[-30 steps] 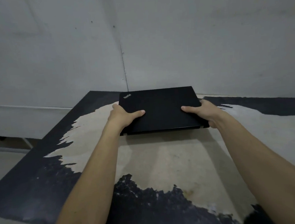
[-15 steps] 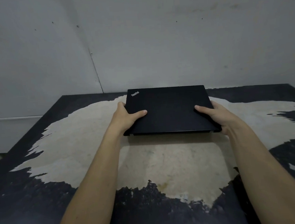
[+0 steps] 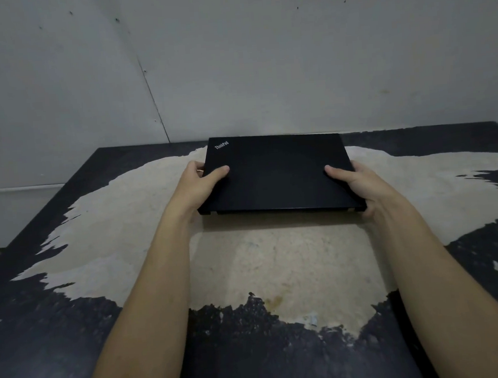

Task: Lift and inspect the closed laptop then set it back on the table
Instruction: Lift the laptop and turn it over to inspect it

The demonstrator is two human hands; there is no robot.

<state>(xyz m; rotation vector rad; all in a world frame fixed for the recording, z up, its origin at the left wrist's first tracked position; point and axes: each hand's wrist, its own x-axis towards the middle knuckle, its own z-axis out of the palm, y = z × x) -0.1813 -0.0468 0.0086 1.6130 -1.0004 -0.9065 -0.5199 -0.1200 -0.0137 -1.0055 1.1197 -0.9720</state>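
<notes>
Two hands (image 3: 199, 183) gripping laptop (image 3: 276, 174), fingers hidden beneath

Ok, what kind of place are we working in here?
Probably a bare workroom or storage space, not a tidy office: a plain scuffed grey wall, a table whose black surface has worn away to pale board, and only the closed laptop on it.

Black table (image 3: 60, 338), top worn to a pale patch, laptop (image 3: 276, 171) over it

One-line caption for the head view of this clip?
Both hands, left and right, hold a closed black ThinkPad laptop by its side edges over a worn, peeling black table.
</notes>
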